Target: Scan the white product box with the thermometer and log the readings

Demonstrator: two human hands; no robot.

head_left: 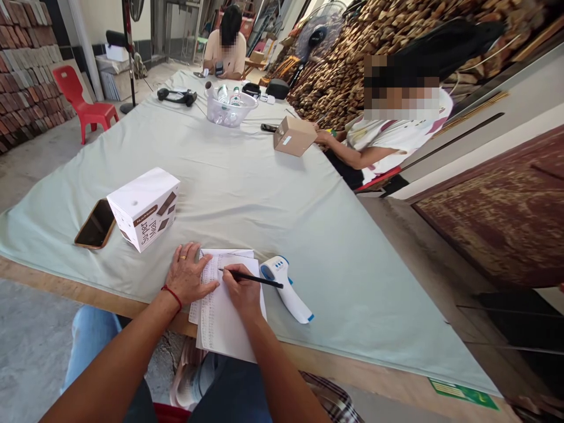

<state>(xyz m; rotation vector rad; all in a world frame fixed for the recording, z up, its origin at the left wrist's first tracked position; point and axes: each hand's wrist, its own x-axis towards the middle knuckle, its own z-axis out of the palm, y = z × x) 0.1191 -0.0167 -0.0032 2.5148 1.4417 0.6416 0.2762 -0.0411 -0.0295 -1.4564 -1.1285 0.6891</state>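
Observation:
My right hand (242, 292) is closed around a black pencil or pen (259, 278), its tip touching a sheet of paper (227, 317) with columns of small writing down its left side. More sheets lie under it, and the stack overhangs the table's front edge. My left hand (188, 275) rests flat on the papers' left edge, fingers spread, a ring on one finger and a red cord at the wrist. Just right of the papers lies a white and blue infrared thermometer (288, 291). A white box (145, 205) with brown print stands beyond my left hand, beside a smartphone (96, 224).
A pale green cloth (229, 182) covers the table. Farther back are a clear plastic basket (231, 111) of bottles, a cardboard box (294, 136) and a black headset-like object (177, 96). One person sits at the right side, another at the far end. A red chair (83, 103) stands left.

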